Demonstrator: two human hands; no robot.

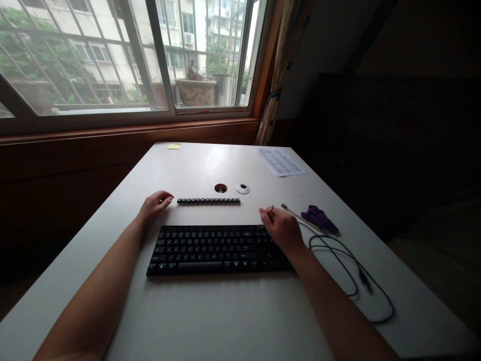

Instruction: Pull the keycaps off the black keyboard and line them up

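Note:
A black keyboard (pixel 218 250) lies flat on the white table, its right end partly hidden by my right hand (pixel 282 226). That hand is closed above the upper right keys, with a small thin dark piece showing at its fingertips, too small to name. Behind the keyboard, a straight row of black keycaps (pixel 208 201) stands on the table. My left hand (pixel 155 206) rests at the left end of this row, close to it but apart. Its fingers are loosely curved, a gap shows between thumb and fingers, and nothing is visible in them.
A black cable (pixel 347 253) loops at the right, near a purple cloth (pixel 319 218) and a thin light stick (pixel 298 216). Beyond the keycaps are a round table hole (pixel 220 188) and a white ring-shaped cover (pixel 242 189). Papers (pixel 281 161) and yellow sticky notes (pixel 174 146) lie farther back.

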